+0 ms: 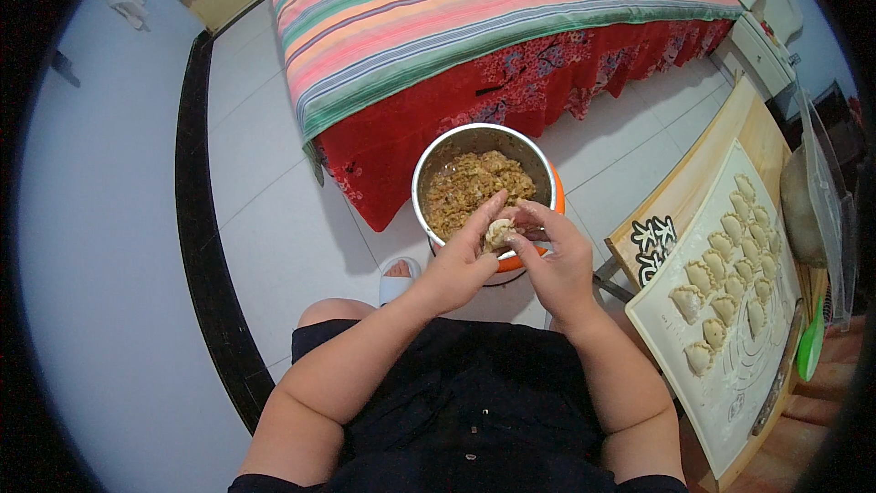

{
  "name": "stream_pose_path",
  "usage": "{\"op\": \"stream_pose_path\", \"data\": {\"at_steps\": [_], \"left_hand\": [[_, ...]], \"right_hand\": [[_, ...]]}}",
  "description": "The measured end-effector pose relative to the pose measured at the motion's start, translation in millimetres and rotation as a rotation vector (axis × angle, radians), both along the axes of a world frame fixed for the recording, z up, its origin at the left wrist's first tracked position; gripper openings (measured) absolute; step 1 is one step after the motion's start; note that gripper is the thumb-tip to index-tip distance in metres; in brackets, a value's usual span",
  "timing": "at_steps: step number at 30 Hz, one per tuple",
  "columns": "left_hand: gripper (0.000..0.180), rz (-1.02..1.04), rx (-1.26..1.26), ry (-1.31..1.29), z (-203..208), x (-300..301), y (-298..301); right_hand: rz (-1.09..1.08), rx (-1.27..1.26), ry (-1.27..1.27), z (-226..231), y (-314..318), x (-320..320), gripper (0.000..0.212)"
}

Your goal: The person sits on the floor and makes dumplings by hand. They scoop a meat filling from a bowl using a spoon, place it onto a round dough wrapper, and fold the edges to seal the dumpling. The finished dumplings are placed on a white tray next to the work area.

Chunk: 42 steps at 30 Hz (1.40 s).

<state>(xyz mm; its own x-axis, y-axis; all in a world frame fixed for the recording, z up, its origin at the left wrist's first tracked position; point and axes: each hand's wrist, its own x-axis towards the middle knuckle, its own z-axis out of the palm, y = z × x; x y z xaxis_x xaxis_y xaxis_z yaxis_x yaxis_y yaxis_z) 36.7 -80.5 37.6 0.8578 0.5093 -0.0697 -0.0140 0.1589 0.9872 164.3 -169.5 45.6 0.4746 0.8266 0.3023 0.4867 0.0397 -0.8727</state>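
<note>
Between the fingers of both hands is a pale dumpling (499,234) with a pleated edge. My left hand (464,263) has its fingers closed on the dumpling's left side. On the other side, my right hand (553,260) pinches it with thumb and fingers. Just beyond them, a steel pot (422,184) holds brown minced filling (474,181); the hands are over its near rim. At the right, several finished dumplings (725,279) lie in rows on a floured white mat (663,299).
The mat covers a wooden table (691,148) at my right. A rolling pin (778,372) and a green-handled tool (810,350) lie along its far side. Something orange (560,190) stands under the pot. Ahead is a bed with a striped cover (411,32), where part of a person shows.
</note>
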Motion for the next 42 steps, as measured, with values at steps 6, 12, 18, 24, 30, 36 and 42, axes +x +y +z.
{"op": "stream_pose_path", "data": {"at_steps": [6,12,18,24,30,36,42], "left_hand": [[0.076,-0.008,0.066,0.014,-3.0,1.1,-2.3],[0.075,0.002,0.043,0.025,-9.4,-0.2,1.1],[0.076,-0.017,-0.197,0.011,-1.7,0.4,3.4],[0.073,-0.026,-0.042,0.036,-7.0,0.0,1.4],[0.072,-0.028,-0.177,0.014,-10.3,-1.5,3.5],[0.073,0.04,-0.561,-0.106,-2.1,0.3,9.2],[0.075,0.058,-0.611,-0.108,0.5,-0.5,10.4]], "right_hand": [[-0.001,0.058,-0.211,-1.1,0.9,0.0,0.033],[-0.047,-0.072,-0.047,4.6,-1.6,-1.3,0.027],[-0.004,0.033,-0.144,5.4,0.6,5.6,0.027],[0.107,-0.016,-0.315,5.8,-0.1,7.4,0.025],[0.114,0.064,-0.4,3.5,0.2,5.3,0.028],[0.046,-0.038,0.328,-5.2,-4.8,10.6,0.026],[0.087,-0.123,0.279,3.3,-5.0,10.5,0.032]]}}
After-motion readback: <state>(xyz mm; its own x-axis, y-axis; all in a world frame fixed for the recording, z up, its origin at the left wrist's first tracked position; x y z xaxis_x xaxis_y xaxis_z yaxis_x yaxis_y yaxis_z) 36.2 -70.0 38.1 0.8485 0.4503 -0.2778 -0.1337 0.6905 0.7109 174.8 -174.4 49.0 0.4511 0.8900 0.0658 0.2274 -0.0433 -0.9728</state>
